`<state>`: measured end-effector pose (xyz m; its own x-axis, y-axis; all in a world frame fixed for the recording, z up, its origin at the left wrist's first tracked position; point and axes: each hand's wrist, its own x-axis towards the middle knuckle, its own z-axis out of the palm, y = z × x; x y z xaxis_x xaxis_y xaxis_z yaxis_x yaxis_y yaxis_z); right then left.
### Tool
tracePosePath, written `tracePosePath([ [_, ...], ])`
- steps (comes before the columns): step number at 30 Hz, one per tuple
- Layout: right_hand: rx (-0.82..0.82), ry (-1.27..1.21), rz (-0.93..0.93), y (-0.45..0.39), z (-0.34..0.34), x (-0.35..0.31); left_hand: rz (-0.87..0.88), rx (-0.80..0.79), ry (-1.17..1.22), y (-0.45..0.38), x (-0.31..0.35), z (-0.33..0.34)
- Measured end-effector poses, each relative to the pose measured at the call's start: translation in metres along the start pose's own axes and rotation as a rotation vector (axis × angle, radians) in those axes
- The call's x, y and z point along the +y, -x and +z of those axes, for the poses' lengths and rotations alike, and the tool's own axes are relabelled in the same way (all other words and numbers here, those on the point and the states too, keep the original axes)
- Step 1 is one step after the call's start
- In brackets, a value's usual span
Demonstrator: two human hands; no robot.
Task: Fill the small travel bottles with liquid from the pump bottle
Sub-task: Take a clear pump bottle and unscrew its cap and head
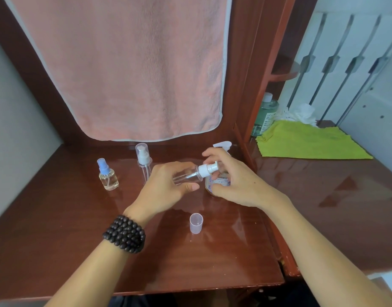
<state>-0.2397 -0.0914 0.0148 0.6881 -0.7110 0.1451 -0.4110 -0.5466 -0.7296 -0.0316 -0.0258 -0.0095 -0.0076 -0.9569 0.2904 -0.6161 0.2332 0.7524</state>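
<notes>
Under the hands, the reddish-brown wooden counter [80, 251] has a glossy, polished finish that mirrors the light. The clear plastic travel bottle with a white pump top [191, 175], held between them, looks smooth and shiny. Nearer than the hands stands a small translucent plastic cap [196, 223]. Beyond them hangs a pink terry-cloth towel [128, 63], soft and matt. To the right lies a lime-green matt cloth [310, 141].

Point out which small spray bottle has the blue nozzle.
The short spray bottle standing farthest left; the other two bottles have white nozzles.
</notes>
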Motion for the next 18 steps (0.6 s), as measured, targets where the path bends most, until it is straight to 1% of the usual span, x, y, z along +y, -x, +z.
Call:
tracePosePath([
  [3,0.095,-0.082,0.064,-0.0015,0.0044,-0.0019,-0.006,-0.004,0.031,0.0005,-0.0017,0.0018],
  [5,0.16,-0.041,0.021,-0.0011,0.0059,-0.0014,-0.014,-0.008,0.033,0.0009,-0.0025,0.0034],
  [6,0.159,-0.022,-0.004,-0.0005,0.005,-0.0005,-0.019,-0.007,0.027,0.0009,-0.0027,0.0039],
  [8,0.104,0.0,-0.037,0.0022,0.003,0.0001,-0.03,-0.002,0.018,0.0008,-0.0033,0.004],
  [10,0.082,-0.02,-0.013,0.0028,0.0033,-0.0003,-0.027,0.006,0.02,0.0009,-0.003,0.0037],
  [12,0.129,-0.046,0.002,0.0012,0.0062,0.001,-0.015,-0.002,0.032,0.0011,-0.0014,0.003],
  [14,0.178,-0.012,-0.027,0.0001,0.0068,0.0027,-0.009,-0.013,0.041,0.0011,-0.0001,0.0025],
  [15,0.173,-0.005,-0.05,0.0003,0.0061,0.0038,-0.012,-0.011,0.039,0.0009,0.0,0.0025],
  [18,0.089,-0.031,-0.074,0.0033,0.0046,0.0032,-0.024,0.008,0.02,0.0014,-0.001,0.0024],
])
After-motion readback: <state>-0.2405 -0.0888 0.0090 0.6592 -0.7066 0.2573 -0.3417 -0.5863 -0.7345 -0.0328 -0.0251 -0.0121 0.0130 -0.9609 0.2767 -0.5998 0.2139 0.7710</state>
